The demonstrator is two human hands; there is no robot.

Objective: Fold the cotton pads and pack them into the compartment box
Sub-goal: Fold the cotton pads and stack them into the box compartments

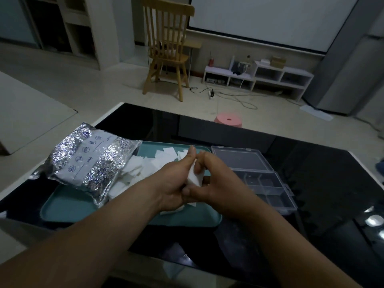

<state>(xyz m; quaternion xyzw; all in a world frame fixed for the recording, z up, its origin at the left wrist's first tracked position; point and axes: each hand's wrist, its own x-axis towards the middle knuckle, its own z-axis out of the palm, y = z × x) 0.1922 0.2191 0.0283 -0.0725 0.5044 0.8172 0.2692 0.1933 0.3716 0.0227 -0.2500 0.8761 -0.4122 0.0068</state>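
While the left hand (172, 183) and right hand (218, 183) both pinch one cotton pad (194, 176) above the teal tray (68, 206), fingers (190, 154) clamped on its edges, the open compartment box (268, 190) lies just to the right, nearer the right hand.

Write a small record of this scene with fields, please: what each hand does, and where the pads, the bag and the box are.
left hand: pinches a cotton pad above the tray
right hand: pinches the same pad from the other side
loose pads: scattered on the teal tray
foil bag: lies across the tray's left part, over some pads
compartment box: clear, lid open, right of the tray; no pads seen inside
table: black, glossy
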